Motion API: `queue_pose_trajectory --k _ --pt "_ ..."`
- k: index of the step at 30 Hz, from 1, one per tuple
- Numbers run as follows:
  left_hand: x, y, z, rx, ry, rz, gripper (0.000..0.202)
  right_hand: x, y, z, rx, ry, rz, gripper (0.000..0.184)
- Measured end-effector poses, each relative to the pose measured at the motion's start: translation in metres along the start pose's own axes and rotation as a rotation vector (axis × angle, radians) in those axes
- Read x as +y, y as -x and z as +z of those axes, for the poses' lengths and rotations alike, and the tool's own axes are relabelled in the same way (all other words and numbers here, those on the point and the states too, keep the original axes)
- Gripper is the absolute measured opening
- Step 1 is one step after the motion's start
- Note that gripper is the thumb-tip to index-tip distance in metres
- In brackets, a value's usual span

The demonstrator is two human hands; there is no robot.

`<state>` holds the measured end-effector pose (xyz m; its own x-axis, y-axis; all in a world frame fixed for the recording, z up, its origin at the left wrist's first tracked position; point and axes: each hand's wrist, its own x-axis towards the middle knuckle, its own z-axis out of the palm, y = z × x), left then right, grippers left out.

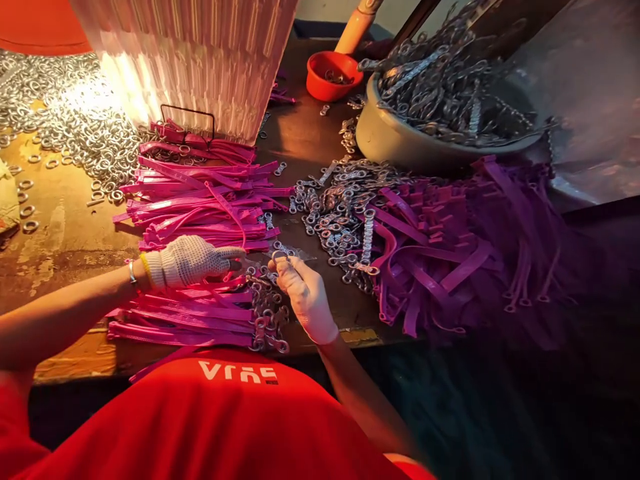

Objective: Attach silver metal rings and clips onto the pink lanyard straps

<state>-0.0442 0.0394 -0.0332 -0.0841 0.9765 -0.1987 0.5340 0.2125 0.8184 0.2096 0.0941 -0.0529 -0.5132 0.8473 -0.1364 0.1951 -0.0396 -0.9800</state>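
My left hand, in a white knit glove, lies over a stack of pink plastic straps and pinches the end of one pink strap that arcs up from the pile. My right hand, also gloved, is closed on a small metal clasp just right of the left fingertips. Under both hands lies a second stack of pink straps with metal clasps fitted at their ends.
Loose metal clasps and a heap of purple-pink straps cover the table's right side. A grey bowl full of clasps stands behind, beside a red cup. Metal rings lie back left. A white ribbed lamp stands centre back.
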Motion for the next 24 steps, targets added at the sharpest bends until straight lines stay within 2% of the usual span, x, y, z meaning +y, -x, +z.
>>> queue_pose_trajectory --k 3,5,7,10,13,15,17,21,24 --pt "-0.014 -0.008 0.009 -0.200 -0.292 0.188 0.025 0.005 0.003 0.004 -0.013 -0.033 0.051 0.041" --pt "-0.017 -0.011 0.010 -0.243 -0.334 0.265 0.025 0.004 0.006 0.007 -0.014 -0.009 0.052 0.043" --pt "-0.015 -0.012 0.007 -0.256 -0.314 0.279 0.020 0.002 0.006 0.008 -0.012 0.063 -0.008 0.040" --pt "-0.003 -0.006 -0.001 -0.143 -0.212 0.195 0.014 -0.001 0.003 0.012 -0.038 0.246 -0.220 0.031" --pt "0.016 0.015 0.001 0.002 0.084 -0.030 0.022 -0.008 0.000 0.021 -0.109 0.401 -0.435 0.029" --pt "0.029 0.033 0.009 0.003 0.290 -0.158 0.028 -0.015 0.000 0.028 -0.143 0.524 -0.509 0.031" --pt "0.038 0.049 0.018 -0.024 0.405 -0.221 0.034 -0.023 0.002 0.035 -0.159 0.716 -0.536 0.031" --pt "0.043 0.067 0.029 -0.032 0.354 -0.187 0.038 -0.029 0.010 0.041 -0.158 1.130 -0.586 0.028" --pt "0.038 0.069 0.034 -0.059 0.308 -0.121 0.037 -0.023 0.015 0.043 -0.138 1.275 -0.665 0.028"
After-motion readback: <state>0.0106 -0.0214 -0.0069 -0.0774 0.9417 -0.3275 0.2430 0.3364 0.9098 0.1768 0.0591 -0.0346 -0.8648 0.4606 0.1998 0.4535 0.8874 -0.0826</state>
